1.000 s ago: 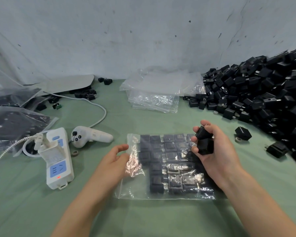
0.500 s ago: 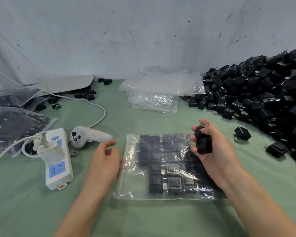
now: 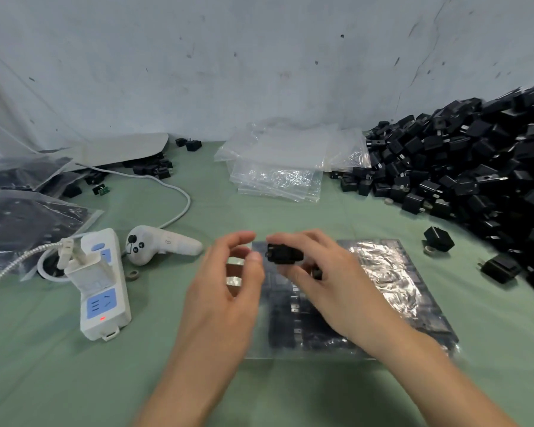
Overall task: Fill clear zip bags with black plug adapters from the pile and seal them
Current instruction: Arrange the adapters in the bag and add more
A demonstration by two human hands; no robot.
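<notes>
The right hand (image 3: 330, 285) reaches over the near middle of the green worktop (image 3: 74, 380) and pinches a black plug adapter (image 3: 285, 256) between thumb and fingertips. A second dark piece shows lower in its palm, too blurred to make out. The left hand (image 3: 222, 303) is just beside it, fingers loosely curved and spread and holding nothing, the thumb close to the held adapter; whether it touches it I cannot tell. Under both hands a clear zip bag (image 3: 398, 288) lies flat on the worktop, with rows of black adapters inside it and glare across its far right part. Its left end, where the hands meet, is hidden by them. The pile (image 3: 475, 167) of loose adapters fills the far right corner and runs down the right edge, and two stray adapters (image 3: 438, 239) sit on the cloth between the pile and the bag. A stack of empty bags (image 3: 278, 171) lies at the far edge, against the pile's left side. Toward the left edge stand a white power strip (image 3: 102, 291) with blue sockets and a plug in it, a white controller (image 3: 164, 246) just beside it, and a white cable (image 3: 179, 198) curving behind them. Filled bags (image 3: 28, 223) lie at the left edge.
</notes>
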